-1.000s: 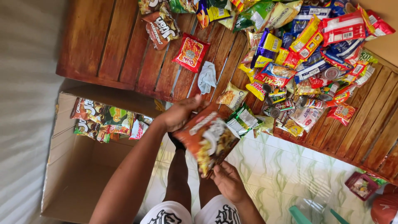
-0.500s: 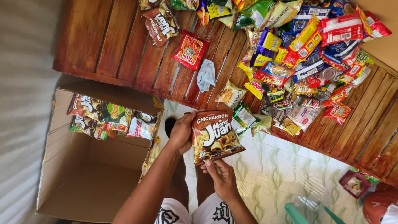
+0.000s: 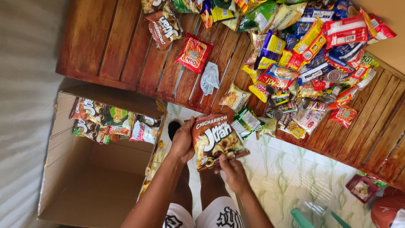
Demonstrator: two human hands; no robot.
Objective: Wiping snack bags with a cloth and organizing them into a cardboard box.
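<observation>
Head view, looking down. Nearest, at 6 o'clock, the person's two forearms rise from the bottom edge. The left hand (image 3: 182,141) is clasped on the left edge of a brown snack bag (image 3: 217,140), thumb on its face; the right hand (image 3: 233,172) pinches the bag's lower right corner. The bag is held face up in the air near frame centre, above the pale tiled floor (image 3: 291,177) and just in front of the table edge.

At 8 o'clock stands an open cardboard box (image 3: 84,190), a row of snack packets (image 3: 112,124) stacked against its far wall; the near part of its bottom is bare.

At 12 to 2 o'clock lies the slatted wooden table (image 3: 105,46) with a dense heap of mixed packets (image 3: 312,59); a green-and-white packet (image 3: 245,121) and a pale yellow packet (image 3: 234,98) sit at the table's near edge.

Risks, as judged: the corner pinch is slight, so the glossy bag may slip and drop to the floor; squeezing could crush its contents; a passing forearm could sweep the edge packets off.
</observation>
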